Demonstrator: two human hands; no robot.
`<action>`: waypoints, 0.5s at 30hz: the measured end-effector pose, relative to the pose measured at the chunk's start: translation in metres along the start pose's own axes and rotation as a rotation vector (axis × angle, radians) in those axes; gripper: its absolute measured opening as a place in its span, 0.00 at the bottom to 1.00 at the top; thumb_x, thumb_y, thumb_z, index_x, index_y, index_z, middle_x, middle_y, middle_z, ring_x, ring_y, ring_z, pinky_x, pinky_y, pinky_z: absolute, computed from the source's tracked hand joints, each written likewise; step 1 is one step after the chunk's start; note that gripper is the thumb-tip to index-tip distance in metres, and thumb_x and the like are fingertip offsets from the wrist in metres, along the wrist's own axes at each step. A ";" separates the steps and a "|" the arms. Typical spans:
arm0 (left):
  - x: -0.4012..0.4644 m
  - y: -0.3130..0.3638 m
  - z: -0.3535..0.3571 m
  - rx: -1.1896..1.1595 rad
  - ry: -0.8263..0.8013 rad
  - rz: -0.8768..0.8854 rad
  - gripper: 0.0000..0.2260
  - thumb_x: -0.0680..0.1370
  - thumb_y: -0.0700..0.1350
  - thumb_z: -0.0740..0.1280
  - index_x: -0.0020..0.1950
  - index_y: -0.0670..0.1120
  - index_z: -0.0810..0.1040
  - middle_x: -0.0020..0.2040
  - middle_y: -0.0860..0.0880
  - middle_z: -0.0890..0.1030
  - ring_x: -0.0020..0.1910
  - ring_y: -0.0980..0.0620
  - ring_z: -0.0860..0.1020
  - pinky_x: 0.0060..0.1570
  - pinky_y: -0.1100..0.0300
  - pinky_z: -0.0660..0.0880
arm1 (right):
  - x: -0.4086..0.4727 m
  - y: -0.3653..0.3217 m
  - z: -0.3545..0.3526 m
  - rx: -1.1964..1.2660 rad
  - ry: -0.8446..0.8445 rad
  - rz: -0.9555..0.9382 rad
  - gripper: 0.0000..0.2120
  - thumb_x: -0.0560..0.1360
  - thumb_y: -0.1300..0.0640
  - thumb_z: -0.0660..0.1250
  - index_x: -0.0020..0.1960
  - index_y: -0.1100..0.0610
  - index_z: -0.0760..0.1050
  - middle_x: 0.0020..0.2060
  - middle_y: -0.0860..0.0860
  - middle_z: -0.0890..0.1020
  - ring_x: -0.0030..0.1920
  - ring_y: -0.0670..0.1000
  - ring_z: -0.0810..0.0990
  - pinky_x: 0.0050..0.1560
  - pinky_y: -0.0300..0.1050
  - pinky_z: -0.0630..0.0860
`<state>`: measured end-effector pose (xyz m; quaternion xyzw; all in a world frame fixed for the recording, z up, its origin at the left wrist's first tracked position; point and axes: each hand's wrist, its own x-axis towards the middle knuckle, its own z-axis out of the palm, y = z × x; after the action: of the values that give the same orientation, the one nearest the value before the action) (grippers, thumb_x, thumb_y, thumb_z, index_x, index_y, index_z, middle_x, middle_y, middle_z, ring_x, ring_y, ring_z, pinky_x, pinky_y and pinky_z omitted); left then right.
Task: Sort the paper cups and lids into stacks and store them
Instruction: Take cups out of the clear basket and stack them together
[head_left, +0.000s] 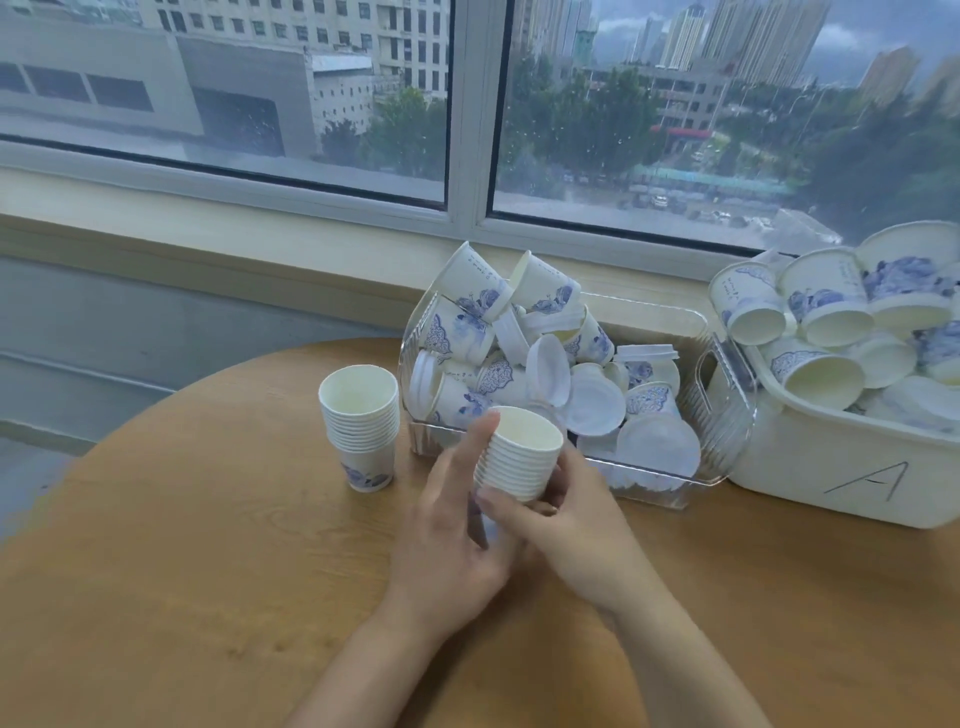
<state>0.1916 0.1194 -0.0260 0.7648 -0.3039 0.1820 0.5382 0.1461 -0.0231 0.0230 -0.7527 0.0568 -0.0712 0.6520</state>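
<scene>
Now both hands are on a nested stack of cups, held just above the table in front of the clear bin.

My left hand (457, 525) wraps the near side of the stack (519, 454), fingers closed along the rims; my right hand (561, 519) cups it from the other side and under the base, so both are closed around it. It looks feather-light, thin paper that would dent if I squeeze, and the rolled rims give ridges to catch on, so I judge a loose hold low down on the sides is safest. A second stack (359, 423) stands upright on the table (182, 571), just left of the clear bin (691, 405) heaped with loose cups and lids (597, 402). A white tub (831, 467) marked A sits to the right, also full.
</scene>
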 end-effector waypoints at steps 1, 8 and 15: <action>-0.001 0.001 -0.003 0.026 -0.031 0.025 0.41 0.74 0.39 0.76 0.83 0.54 0.63 0.72 0.64 0.72 0.71 0.66 0.71 0.69 0.53 0.74 | -0.004 0.002 0.006 0.024 0.044 0.023 0.27 0.70 0.58 0.83 0.66 0.51 0.78 0.55 0.47 0.88 0.57 0.48 0.87 0.62 0.52 0.82; -0.009 -0.013 -0.056 0.123 -0.025 0.023 0.39 0.75 0.46 0.76 0.82 0.62 0.62 0.61 0.60 0.77 0.51 0.60 0.82 0.49 0.62 0.79 | -0.008 0.016 0.030 -0.110 0.232 -0.058 0.29 0.66 0.54 0.86 0.62 0.46 0.76 0.52 0.38 0.86 0.53 0.40 0.85 0.50 0.37 0.81; 0.006 -0.043 -0.102 0.301 0.267 -0.170 0.49 0.67 0.51 0.85 0.81 0.54 0.60 0.54 0.52 0.70 0.52 0.52 0.73 0.55 0.50 0.77 | -0.001 0.030 0.058 -0.338 0.273 -0.086 0.27 0.65 0.42 0.84 0.58 0.40 0.76 0.50 0.35 0.85 0.50 0.39 0.84 0.49 0.40 0.82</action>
<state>0.2295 0.2229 -0.0168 0.8284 -0.1339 0.2791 0.4668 0.1562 0.0292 -0.0145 -0.8363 0.1238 -0.1896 0.4992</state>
